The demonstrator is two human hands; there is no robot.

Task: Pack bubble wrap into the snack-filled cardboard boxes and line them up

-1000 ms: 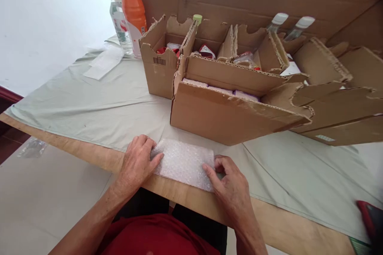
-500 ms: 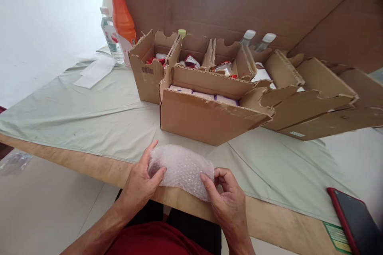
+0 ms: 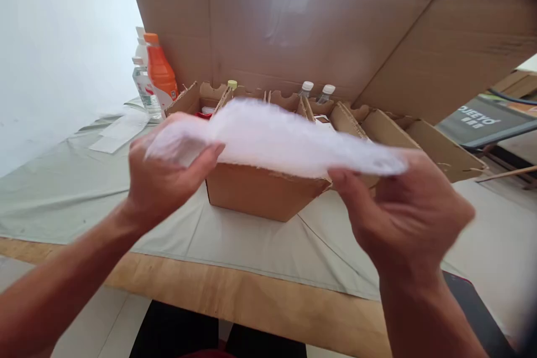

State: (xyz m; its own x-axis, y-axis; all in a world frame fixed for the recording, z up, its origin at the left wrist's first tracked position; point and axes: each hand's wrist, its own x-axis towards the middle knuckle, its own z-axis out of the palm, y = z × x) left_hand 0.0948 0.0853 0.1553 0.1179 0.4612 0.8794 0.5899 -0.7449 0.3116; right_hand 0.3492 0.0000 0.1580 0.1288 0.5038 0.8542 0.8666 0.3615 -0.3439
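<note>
**Bubble wrap held up between both hands, in front of the open cartons.**

You are holding a sheet of bubble wrap (image 3: pixel 272 137) in the air above the table (image 3: pixel 260 302), its length running from left to right and blurring with motion. Your left hand (image 3: pixel 163 176) is closing on the sheet's left end, thumb pressing against the fingers with the wrap pinched between them. Your right hand (image 3: pixel 413 215) is gripping the right end in the same way, fingers curled and the wrap trapped under the thumb. The sheet is hanging clear of the pale green cloth (image 3: pixel 75 179) and is hiding part of the near cardboard box (image 3: pixel 260 196) behind it. An orange bottle (image 3: pixel 160 72) is standing at the far left, beside the tall cardboard flap (image 3: pixel 293 33). Two white-capped bottles (image 3: pixel 316 92) are showing just above the sheet.
</note>
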